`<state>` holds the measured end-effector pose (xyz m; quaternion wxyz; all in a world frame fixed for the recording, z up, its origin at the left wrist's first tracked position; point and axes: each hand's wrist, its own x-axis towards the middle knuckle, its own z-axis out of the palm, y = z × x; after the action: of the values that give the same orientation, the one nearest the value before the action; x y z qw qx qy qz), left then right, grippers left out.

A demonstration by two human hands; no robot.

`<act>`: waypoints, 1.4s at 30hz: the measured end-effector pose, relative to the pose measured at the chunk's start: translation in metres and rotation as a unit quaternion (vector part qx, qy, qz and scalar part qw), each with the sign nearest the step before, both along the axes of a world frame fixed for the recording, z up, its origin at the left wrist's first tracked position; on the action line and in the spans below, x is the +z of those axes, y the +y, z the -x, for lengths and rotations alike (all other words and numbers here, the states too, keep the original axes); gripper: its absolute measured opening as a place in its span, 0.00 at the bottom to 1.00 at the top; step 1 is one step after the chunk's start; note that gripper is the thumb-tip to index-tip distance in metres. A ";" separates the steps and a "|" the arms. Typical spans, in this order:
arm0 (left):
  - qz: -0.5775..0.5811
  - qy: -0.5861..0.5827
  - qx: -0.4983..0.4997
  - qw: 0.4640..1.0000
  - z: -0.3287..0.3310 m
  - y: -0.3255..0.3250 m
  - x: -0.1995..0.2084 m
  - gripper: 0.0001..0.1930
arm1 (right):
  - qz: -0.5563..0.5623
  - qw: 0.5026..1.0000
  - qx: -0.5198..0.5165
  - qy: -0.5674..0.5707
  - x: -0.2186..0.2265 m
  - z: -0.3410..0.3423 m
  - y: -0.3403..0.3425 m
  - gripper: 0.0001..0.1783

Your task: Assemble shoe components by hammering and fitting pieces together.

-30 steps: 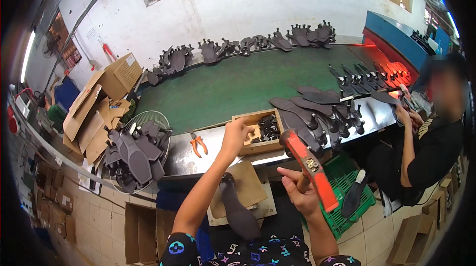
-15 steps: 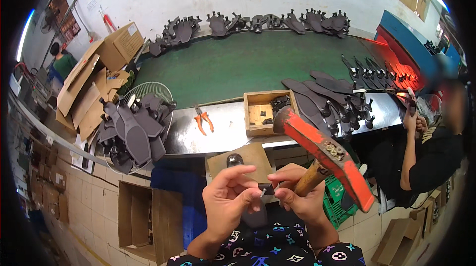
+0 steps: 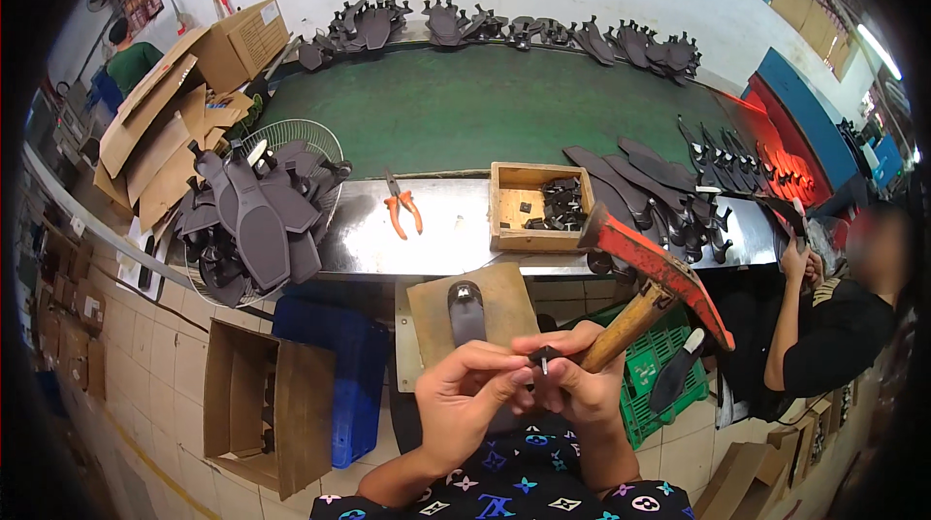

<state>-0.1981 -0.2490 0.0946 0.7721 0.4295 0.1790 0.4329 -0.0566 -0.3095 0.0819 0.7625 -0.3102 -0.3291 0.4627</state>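
Note:
Between the fingertips of my two hands is a small black heel tip [image 3: 544, 354] with a thin, pale metal pin. My left hand [image 3: 465, 396] pinches it from the left. My right hand [image 3: 590, 386] meets it from the other side and also keeps a hammer [image 3: 626, 326] in its grip, wooden handle against the palm, worn red head up and to the right. Part of the heel tip is hidden by my fingers. Just beyond my hands, a dark, rounded shoe-shaped piece [image 3: 465, 311] lies on a tan board [image 3: 504, 295].
A wooden box [image 3: 543, 242] of small black pieces stands on the metal ledge, beside orange-handled pliers [image 3: 400, 212]. A wire basket [image 3: 335, 146] of dark heeled soles is at left. More soles [image 3: 630, 185] lie right, near a co-worker [image 3: 834, 326]. A green crate [image 3: 645, 365] stands below.
The heel tip has been turned, so its pin now points downward. Both hands have drawn closer around it. The hammer has tilted slightly, and the whole view has shifted a little.

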 end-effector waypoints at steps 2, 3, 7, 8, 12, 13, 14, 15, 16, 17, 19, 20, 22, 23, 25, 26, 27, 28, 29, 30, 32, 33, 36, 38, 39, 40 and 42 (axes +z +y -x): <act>-0.127 0.047 0.078 0.988 0.003 0.007 -0.012 0.06 | 0.031 0.999 0.000 0.016 -0.001 -0.002 0.000 0.07; -0.124 0.113 0.115 0.979 0.004 0.011 -0.015 0.05 | 0.009 1.000 0.008 0.021 -0.005 -0.005 0.003 0.08; -0.283 0.349 0.225 0.864 -0.002 0.063 -0.048 0.14 | 0.031 0.999 -0.027 -0.003 -0.013 -0.012 0.016 0.08; -0.340 0.371 0.223 0.835 -0.004 0.079 -0.070 0.17 | 0.040 0.996 -0.054 -0.051 -0.019 -0.016 0.024 0.07; -0.426 0.385 0.080 0.815 -0.015 0.105 -0.110 0.21 | 0.126 0.975 -0.112 -0.142 -0.045 -0.038 0.055 0.11; -0.459 0.399 0.111 0.786 -0.018 0.105 -0.110 0.17 | 0.157 0.968 -0.093 -0.170 -0.049 -0.041 0.063 0.10; -0.459 0.399 0.114 0.785 -0.020 0.104 -0.109 0.17 | 0.186 0.959 -0.075 -0.198 -0.051 -0.042 0.067 0.09; -0.355 0.376 0.103 0.850 -0.021 0.102 -0.108 0.15 | 0.211 0.950 -0.044 -0.225 -0.051 -0.043 0.069 0.12; -0.245 0.346 0.091 0.901 -0.023 0.101 -0.108 0.13 | 0.209 0.950 -0.043 -0.226 -0.049 -0.042 0.072 0.12; -0.246 0.346 0.093 0.901 -0.024 0.100 -0.108 0.13 | 0.223 0.944 -0.017 -0.243 -0.048 -0.039 0.075 0.12; -0.285 0.335 0.149 0.886 -0.027 0.099 -0.109 0.11 | 0.189 0.946 0.004 -0.263 -0.054 -0.033 0.085 0.12; -0.286 0.335 0.151 0.885 -0.028 0.098 -0.108 0.11 | 0.188 0.946 0.005 -0.263 -0.064 -0.035 0.090 0.12; -0.256 0.349 0.138 0.891 -0.027 0.098 -0.109 0.12 | 0.132 0.920 -0.007 -0.370 -0.073 -0.034 0.101 0.10; -0.255 0.351 0.140 0.890 -0.024 0.100 -0.111 0.12 | 0.146 0.898 -0.011 -0.415 -0.069 -0.032 0.101 0.10; -0.271 0.333 0.101 0.897 -0.017 0.102 -0.113 0.13 | 0.111 0.878 -0.017 -0.464 -0.058 -0.030 0.098 0.11; -0.270 0.334 0.101 0.897 -0.015 0.102 -0.111 0.13 | 0.078 0.854 -0.024 -0.513 -0.056 -0.031 0.098 0.12; -0.292 0.358 0.093 0.882 -0.012 0.102 -0.109 0.15 | 0.079 0.854 -0.025 -0.513 -0.058 -0.032 0.097 0.12; -0.314 0.382 0.087 0.865 -0.009 0.101 -0.106 0.16 | 0.053 0.837 -0.036 -0.544 -0.059 -0.033 0.096 0.13; -0.314 0.381 0.087 0.865 -0.008 0.102 -0.108 0.16 | 0.027 0.817 -0.048 -0.573 -0.059 -0.033 0.095 0.15; -0.321 0.353 0.102 0.873 -0.007 0.104 -0.112 0.17 | 0.028 0.817 -0.048 -0.574 -0.058 -0.032 0.093 0.15; -0.326 0.325 0.119 0.880 -0.004 0.106 -0.118 0.18 | 0.067 0.791 -0.055 -0.605 -0.048 -0.028 0.088 0.13; -0.321 0.335 0.123 0.877 -0.003 0.106 -0.119 0.18 | 0.068 0.791 -0.055 -0.606 -0.053 -0.030 0.088 0.13; -0.278 0.300 0.111 0.905 -0.008 0.108 -0.124 0.16 | 0.087 0.750 -0.058 -0.653 -0.056 -0.032 0.080 0.15; -0.235 0.259 0.100 0.932 -0.005 0.112 -0.123 0.14 | 0.155 0.879 -0.040 -0.449 -0.034 -0.018 0.066 0.18; -0.232 0.273 0.073 0.931 -0.004 0.114 -0.118 0.14 | 0.132 0.905 -0.014 -0.405 -0.031 -0.019 0.057 0.21; -0.227 0.287 0.043 0.930 -0.002 0.111 -0.111 0.14 | 0.134 0.904 -0.012 -0.405 -0.025 -0.018 0.044 0.21; -0.215 0.275 0.044 0.936 -0.006 0.110 -0.105 0.12 | 0.101 0.855 -0.069 -0.503 -0.011 -0.018 0.023 0.23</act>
<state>-0.1923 -0.1391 -0.0105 0.5619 0.6794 0.3054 0.3598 -0.0386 -0.2865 0.0708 0.4874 -0.5979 -0.5972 0.2199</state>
